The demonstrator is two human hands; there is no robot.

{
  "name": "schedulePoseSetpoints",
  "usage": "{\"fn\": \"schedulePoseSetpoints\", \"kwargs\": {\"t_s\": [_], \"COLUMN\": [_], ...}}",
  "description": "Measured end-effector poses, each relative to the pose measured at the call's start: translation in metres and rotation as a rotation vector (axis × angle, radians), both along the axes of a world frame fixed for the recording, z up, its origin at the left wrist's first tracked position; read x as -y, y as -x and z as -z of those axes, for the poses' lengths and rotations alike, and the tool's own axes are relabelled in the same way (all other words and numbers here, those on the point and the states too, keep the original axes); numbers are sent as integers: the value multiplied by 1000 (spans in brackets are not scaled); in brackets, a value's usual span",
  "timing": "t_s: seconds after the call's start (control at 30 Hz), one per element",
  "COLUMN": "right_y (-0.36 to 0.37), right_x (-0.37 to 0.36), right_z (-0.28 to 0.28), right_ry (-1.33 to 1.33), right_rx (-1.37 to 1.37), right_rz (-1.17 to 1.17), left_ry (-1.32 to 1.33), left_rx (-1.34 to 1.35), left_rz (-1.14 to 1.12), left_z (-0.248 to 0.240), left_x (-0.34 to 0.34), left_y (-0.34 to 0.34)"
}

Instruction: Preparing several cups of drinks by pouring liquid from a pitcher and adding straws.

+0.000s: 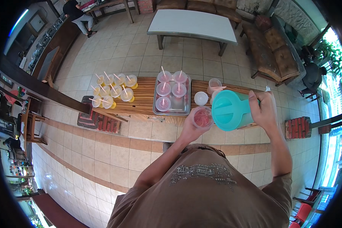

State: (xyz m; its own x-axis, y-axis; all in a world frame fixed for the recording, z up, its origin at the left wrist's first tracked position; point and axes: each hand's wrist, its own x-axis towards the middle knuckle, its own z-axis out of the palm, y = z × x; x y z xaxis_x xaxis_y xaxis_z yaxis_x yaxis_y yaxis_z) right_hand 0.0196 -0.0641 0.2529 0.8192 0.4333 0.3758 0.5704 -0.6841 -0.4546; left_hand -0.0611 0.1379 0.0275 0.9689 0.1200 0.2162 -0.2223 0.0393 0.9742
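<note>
My left hand (193, 129) is wrapped round a clear plastic cup (203, 117) with pink liquid inside. Beside it, my right hand (263, 110) grips the handle of a turquoise lidded pitcher (228, 110), tilted so its spout side meets the cup's rim. Whether liquid is flowing I cannot tell. Left of the cup, a metal tray (171, 112) bears several lidded cups of pink drink (163, 89) with straws standing in them. Between tray and pitcher lies a white round lid or stack of lids (201, 98). Behind the pitcher stands a clear cup (214, 85) near some pink straws (219, 88).
Several lidded cups of yellow drink (127, 94) with straws crowd the left end of the wooden counter (142, 97). Brick pillar bases (298, 127) flank it. Beyond are a white-topped table (192, 26) and brown sofas (269, 49). Another person (75, 13) stands far left.
</note>
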Motion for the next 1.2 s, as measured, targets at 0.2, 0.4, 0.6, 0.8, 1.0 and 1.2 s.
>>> {"fn": "schedulePoseSetpoints", "kwargs": {"t_s": [0.2, 0.4, 0.6, 0.8, 1.0, 1.2], "right_y": [0, 0, 1, 0, -1, 0], "right_x": [0, -1, -2, -3, -2, -3], "right_z": [1, 1, -3, -4, -3, -6], "right_ry": [-12, -6, 8, 3, 14, 9], "right_rx": [24, 37, 26, 17, 64, 58], "right_rz": [-12, -2, -13, -14, -28, -39], "left_ry": [-50, -25, -45, 24, 27, 2], "left_rx": [9, -4, -13, -44, -59, -28], "left_rz": [-18, -11, -10, 5, -2, -22], "left_z": [5, 4, 2, 2, 0, 1], "left_x": [-1, -1, -2, -2, -3, -3], "left_y": [-1, -2, -1, -1, 0, 0]}}
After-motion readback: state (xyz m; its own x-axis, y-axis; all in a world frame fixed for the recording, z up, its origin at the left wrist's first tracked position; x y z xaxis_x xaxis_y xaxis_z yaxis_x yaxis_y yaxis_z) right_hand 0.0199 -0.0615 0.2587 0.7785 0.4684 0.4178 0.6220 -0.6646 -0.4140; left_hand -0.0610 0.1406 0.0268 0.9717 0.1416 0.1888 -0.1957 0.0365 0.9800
